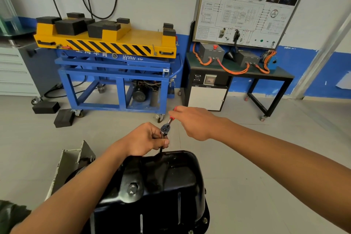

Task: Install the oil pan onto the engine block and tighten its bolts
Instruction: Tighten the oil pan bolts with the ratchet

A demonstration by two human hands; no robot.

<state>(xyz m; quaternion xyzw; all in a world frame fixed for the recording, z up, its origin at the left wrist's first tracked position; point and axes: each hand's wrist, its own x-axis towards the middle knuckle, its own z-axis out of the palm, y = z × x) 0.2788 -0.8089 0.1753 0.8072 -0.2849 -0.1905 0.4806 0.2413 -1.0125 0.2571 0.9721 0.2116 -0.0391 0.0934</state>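
Oil pan [161,186], black and glossy, fills the view at six o'clock, with flange bolts [205,220] showing at its near right edge. Its near end is cut off by the frame, and whatever it sits on is hidden beneath it. At its far rim the left hand [146,139] curls round the extension bar [161,149] under the ratchet [165,127], and the bar's tip vanishes behind the rim. The right hand [193,121], at one o'clock from the left, grips the red handle, mostly hidden in the fist. A grey metal bracket [74,159] stands at nine o'clock of the pan. Beyond lies pale tiled floor [266,167] with black blocks [46,107] at ten o'clock. Against the wall are a blue lift cart [114,74] at eleven and a desk [275,74] with orange cables [233,69] under a wiring board [247,9] at one, its small print unreadable.
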